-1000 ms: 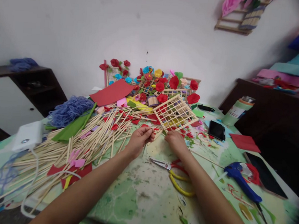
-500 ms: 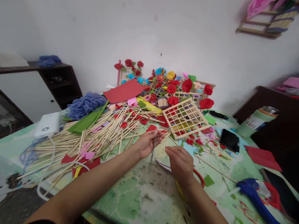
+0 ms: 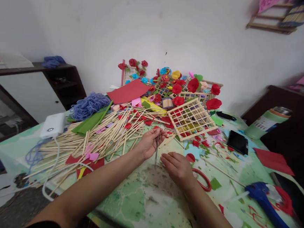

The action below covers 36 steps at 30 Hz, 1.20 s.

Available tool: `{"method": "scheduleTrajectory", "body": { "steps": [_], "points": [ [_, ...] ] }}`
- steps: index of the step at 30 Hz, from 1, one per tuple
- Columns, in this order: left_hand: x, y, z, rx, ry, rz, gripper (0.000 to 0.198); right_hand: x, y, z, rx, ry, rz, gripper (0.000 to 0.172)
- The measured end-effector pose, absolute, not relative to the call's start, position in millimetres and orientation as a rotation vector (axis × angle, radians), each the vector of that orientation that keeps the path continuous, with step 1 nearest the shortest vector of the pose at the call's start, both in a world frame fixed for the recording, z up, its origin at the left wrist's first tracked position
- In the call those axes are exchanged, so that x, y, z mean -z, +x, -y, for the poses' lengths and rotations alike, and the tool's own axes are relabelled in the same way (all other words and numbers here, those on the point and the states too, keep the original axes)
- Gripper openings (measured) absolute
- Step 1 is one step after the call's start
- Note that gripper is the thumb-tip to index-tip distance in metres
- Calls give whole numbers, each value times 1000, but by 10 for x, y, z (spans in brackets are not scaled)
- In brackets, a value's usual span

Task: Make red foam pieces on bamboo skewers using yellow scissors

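My left hand [image 3: 149, 144] is closed in a pinch on a small bunch of thin metal wires [image 3: 156, 157], which hang down over the table. Just right of the wires' lower ends is my right hand [image 3: 178, 169], its fingers pressed together and its thumb mostly hidden. Whether it grips anything does not show. Partly under that hand lies a pair of scissors, with a red handle loop [image 3: 206, 185] showing. Beyond the hands leans a lattice of thin wooden sticks [image 3: 191, 119], with red paper scraps around it.
Loose wooden sticks [image 3: 113, 132] cover the left side, with purple yarn [image 3: 91, 106] and a white power bank [image 3: 52, 125] on a cable. At right are a blue glue gun [image 3: 266, 203], a black phone [image 3: 238, 142] and a bottle [image 3: 268, 123]. Paper flowers [image 3: 178, 89] stand behind.
My right hand has moved left, closer to the wires' lower ends, and its fingers now point left. The left hand keeps hold of the wires, which hang straighter. The view has shifted slightly.
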State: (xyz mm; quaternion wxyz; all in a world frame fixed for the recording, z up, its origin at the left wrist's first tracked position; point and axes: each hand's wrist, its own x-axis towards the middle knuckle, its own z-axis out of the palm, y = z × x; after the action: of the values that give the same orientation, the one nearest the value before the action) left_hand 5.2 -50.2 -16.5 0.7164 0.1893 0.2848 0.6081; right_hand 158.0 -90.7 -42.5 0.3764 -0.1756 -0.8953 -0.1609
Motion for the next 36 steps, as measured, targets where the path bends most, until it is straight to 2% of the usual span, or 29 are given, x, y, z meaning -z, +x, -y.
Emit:
{"method": "scheduleTrajectory", "body": {
  "steps": [10,13,22,27,31,33,36],
  "points": [
    [227,33,459,-1361,482,-681,8,484,1588,894,171,-587,2306,18],
    [254,32,449,-1386,506,-640,6,473,1586,907,83,-651,2287,14],
    [285,42,453,-1384,505,-501,9,534,1519,920,-78,-676,2369,15],
    [262,90,508,-1429,515,-435,7,488,1447,964,-493,-1003,1984,15],
    [210,184,615,-1440,506,-485,6,483,1353,976,-1147,-1059,1563,23],
    [197,212,650,-1426,518,-498,7,487,1319,983,-1393,-1015,1455,22],
    [194,204,649,-1425,527,-511,7,494,1303,989,-1498,-1037,1390,19]
  ]
}}
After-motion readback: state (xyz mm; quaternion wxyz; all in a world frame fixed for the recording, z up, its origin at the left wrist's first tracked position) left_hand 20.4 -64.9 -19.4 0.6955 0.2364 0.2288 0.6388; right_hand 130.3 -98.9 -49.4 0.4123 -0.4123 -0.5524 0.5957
